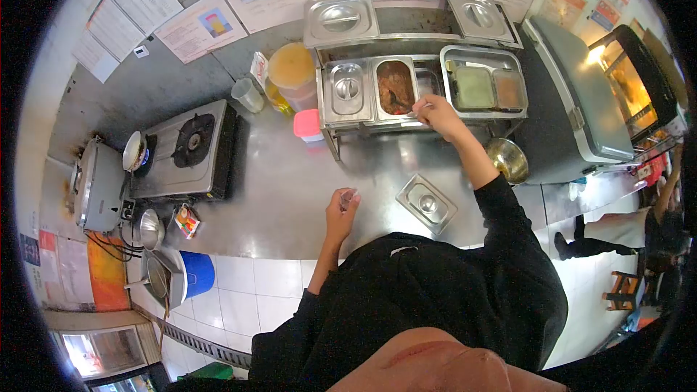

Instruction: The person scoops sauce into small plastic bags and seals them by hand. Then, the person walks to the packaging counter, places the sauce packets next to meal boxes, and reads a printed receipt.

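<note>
Brown food pan just left of the right fingers, long axis up-down

Upper centre of the frame: pan (396, 87) of brown food, narrow, rounded corners, rim bright metal. Right hand (433, 117) is at its lower right edge, clearly the nearer one; food lies to the upper left of the fingers. Right fingers drawn together, pale glint at the tips; cannot tell whether they grip anything.

Left hand (341, 210) lower, centre of the frame, over the counter (279, 174); fingers curled around a small clear item (348, 199), kind not legible.

Surfaces: food moist, lumpy, with a dark patch. Counter smooth brushed metal, blurred reflections. Loose lid (427, 204) between the hands and nearer the body, rectangular, tilted in plan, round raised centre. Tub (308, 125) left of the rack (377, 123): boxy, pink top. Bowl (507, 160) at right: round, polished.
</note>
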The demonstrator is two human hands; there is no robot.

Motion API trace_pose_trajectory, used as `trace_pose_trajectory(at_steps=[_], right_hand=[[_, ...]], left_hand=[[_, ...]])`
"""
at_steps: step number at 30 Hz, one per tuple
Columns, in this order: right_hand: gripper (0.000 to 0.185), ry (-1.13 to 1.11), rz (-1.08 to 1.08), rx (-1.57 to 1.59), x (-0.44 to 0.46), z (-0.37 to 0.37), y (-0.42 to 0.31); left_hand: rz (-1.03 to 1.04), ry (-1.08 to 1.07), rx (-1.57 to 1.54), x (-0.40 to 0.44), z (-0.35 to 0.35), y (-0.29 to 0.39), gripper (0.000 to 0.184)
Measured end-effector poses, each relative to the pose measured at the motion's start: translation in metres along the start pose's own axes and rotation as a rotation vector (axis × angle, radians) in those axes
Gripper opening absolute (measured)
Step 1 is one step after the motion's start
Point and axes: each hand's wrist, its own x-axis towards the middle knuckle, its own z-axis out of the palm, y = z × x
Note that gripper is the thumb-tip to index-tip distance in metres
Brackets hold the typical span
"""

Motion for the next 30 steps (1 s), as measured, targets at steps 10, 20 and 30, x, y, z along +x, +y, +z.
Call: trace_pose_trajectory(at_steps=[10,20,30], right_hand=[[0.009,0.187,0.127,0.196,-0.011,-0.008,0.006],[0.007,0.136,0.102,0.178,-0.005,0.008,0.030],[0.006,0.156,0.138,0.230,-0.005,0.011,0.031]], left_hand=[[0.017,-0.097,0.047,0.007,0.003,-0.002,0.033],[-0.019,-0.074,0.084,0.008,0.003,0.001,0.029],[-0.046,-0.127,0.061,0.012,0.007,-0.010,0.029]])
